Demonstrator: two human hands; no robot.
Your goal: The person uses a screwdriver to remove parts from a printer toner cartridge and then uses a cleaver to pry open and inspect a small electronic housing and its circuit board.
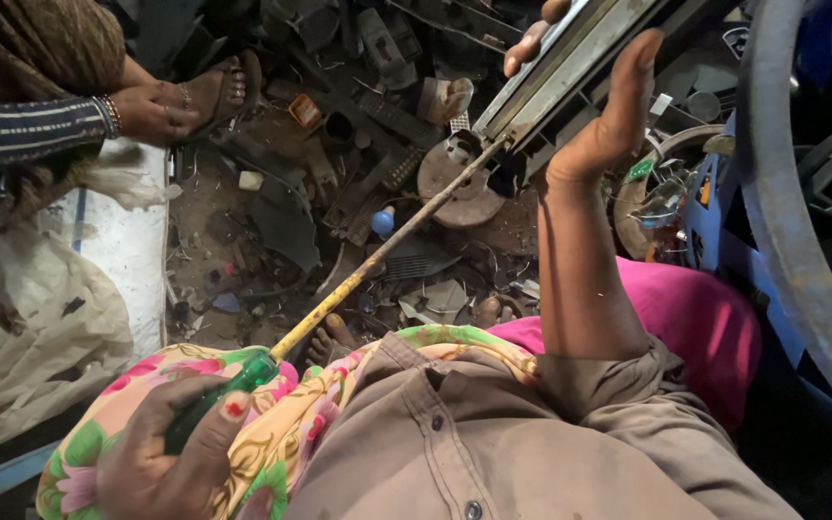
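Head view. Left hand (170, 453), lower left of frame: fingers curled tight round green handle of screwdriver (377, 255), shaft running up to centre. Right hand (599, 106), upper right: fingers wrapped over far edge of flat grey metal casing (570, 63), thumb stretched along its near face. Screwdriver tip at casing's lower corner. Small green label (639, 170) just beside right wrist.

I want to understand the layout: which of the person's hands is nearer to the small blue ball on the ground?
Right. The right hand grips the grey metal panel up and right of the blue ball; the left hand holds the screwdriver handle far below it.
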